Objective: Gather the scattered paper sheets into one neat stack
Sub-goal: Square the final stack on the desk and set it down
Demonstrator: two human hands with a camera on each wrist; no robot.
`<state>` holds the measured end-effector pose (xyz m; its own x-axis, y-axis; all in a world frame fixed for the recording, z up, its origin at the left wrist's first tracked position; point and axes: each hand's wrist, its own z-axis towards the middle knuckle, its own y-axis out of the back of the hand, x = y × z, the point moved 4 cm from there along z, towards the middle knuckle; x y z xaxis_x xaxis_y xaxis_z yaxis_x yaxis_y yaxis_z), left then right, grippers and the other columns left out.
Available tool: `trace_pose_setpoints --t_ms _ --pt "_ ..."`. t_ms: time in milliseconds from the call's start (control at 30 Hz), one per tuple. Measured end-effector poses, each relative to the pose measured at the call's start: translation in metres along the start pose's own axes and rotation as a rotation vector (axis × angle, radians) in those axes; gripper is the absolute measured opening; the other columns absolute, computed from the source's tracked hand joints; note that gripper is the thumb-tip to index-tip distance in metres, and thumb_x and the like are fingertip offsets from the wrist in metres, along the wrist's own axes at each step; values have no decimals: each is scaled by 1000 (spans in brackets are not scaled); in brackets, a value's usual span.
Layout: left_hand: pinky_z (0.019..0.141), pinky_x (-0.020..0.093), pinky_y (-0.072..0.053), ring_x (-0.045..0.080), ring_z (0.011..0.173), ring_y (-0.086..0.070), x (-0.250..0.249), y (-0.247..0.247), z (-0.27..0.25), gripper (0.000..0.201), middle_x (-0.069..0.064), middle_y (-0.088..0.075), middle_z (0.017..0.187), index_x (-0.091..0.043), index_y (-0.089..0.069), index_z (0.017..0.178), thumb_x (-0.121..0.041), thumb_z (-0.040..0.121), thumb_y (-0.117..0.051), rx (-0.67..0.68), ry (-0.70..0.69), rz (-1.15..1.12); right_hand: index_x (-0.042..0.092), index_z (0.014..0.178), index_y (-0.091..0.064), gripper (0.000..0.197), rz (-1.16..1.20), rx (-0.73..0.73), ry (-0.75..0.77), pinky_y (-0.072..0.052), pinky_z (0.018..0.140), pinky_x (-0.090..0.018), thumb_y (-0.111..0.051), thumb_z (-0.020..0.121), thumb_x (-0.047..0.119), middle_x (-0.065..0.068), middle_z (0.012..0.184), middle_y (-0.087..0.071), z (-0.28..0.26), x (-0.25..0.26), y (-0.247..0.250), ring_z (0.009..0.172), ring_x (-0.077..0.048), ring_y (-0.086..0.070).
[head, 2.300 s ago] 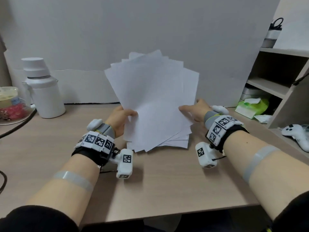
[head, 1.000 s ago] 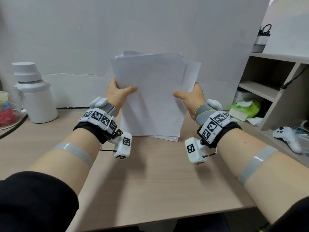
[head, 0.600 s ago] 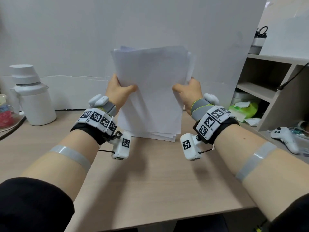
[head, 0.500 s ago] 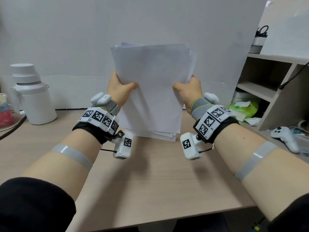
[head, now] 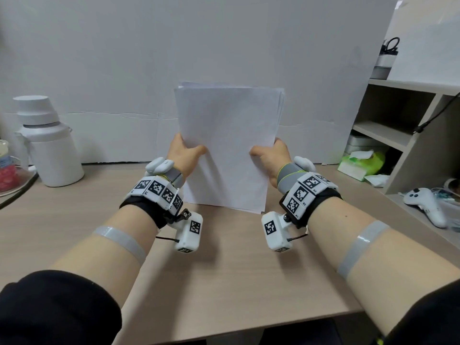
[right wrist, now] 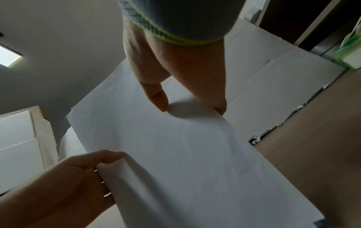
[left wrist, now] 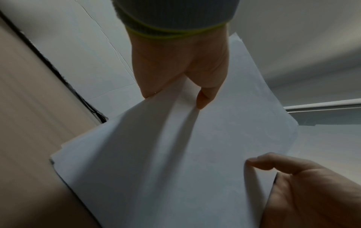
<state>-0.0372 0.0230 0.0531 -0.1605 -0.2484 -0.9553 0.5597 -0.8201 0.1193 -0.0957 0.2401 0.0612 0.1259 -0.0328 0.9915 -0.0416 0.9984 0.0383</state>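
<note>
From the white jug (head: 47, 145) at nine o'clock, the left hand (head: 184, 155) pinches the upright paper stack (head: 227, 148) at centre, bottom edge on the desk (head: 224, 282), the right hand (head: 272, 155) pinching its three-o'clock side.

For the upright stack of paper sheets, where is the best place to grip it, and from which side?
Grip the paper stack at its two long side edges, near mid-height, coming in from left and right, as the left hand and right hand do now. It stands on its short bottom edge on the desk, so side grips probably let that edge square up.
</note>
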Motion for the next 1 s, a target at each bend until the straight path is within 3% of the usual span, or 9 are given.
trace_pose_setpoints --t_ms 200,400,533,567,633,767,833,900,1000 --pt "86 34 -56 22 94 -71 -1 7 -4 34 2 -73 101 -11 -68 113 -4 80 -74 -5 -22 -92 12 113 -57 49 -51 29 -64 -58 88 -50 -72 67 13 -9 107 -70 -1 -18 10 97 -30 -69" --pt "95 48 -55 28 101 -71 -17 15 2 38 8 -75 106 -3 -68 116 -3 78 -75 -76 39 -381 14 102 -67 30 -6 89 -75 -55 68 -32 -77 74 14 -6 97 -74 6 -24 24 82 -23 -69" --pt "98 59 -49 30 113 -66 -13 18 10 34 -2 -73 107 -15 -63 115 -2 85 -73 -90 164 -626 14 93 -63 17 222 132 -121 -55 69 -32 -72 83 4 -6 84 -69 5 -22 26 77 -23 -67" --pt "98 59 -48 29 115 -65 -9 18 11 39 -2 -73 111 -17 -64 115 -8 80 -80 -81 191 -653 14 91 -62 17 329 129 -138 -56 75 -36 -70 84 0 -6 83 -68 4 -20 25 77 -24 -66" --pt "99 57 -49 29 116 -64 7 17 20 77 -1 -71 120 -17 -64 120 -27 52 -98 -65 270 -679 14 91 -62 20 497 127 -142 -55 86 -44 -68 84 -4 -8 87 -68 3 -14 19 80 -26 -65" --pt "99 55 -51 34 122 -62 32 3 28 104 11 -65 132 -6 -58 131 -20 37 -101 44 382 -820 12 100 -66 29 594 165 -104 -55 92 -49 -65 83 -11 -15 105 -70 -2 -4 3 93 -31 -67" --pt "96 57 -52 34 118 -64 24 0 15 91 11 -67 129 -6 -58 131 -12 49 -97 60 379 -864 8 97 -67 26 581 128 -77 -53 95 -51 -65 82 -14 -17 106 -69 -1 -2 3 95 -33 -67" --pt "96 51 -54 32 114 -67 11 3 1 57 13 -69 126 -3 -61 129 -2 75 -79 53 365 -856 6 94 -67 26 530 63 -44 -53 96 -51 -66 80 -15 -16 100 -70 2 0 8 92 -31 -68" --pt "96 45 -56 31 110 -68 9 18 -3 29 15 -70 120 -3 -68 113 3 84 -68 2 336 -820 9 89 -68 27 421 -54 11 -54 95 -49 -70 78 -16 -10 88 -72 11 -1 25 82 -26 -69"
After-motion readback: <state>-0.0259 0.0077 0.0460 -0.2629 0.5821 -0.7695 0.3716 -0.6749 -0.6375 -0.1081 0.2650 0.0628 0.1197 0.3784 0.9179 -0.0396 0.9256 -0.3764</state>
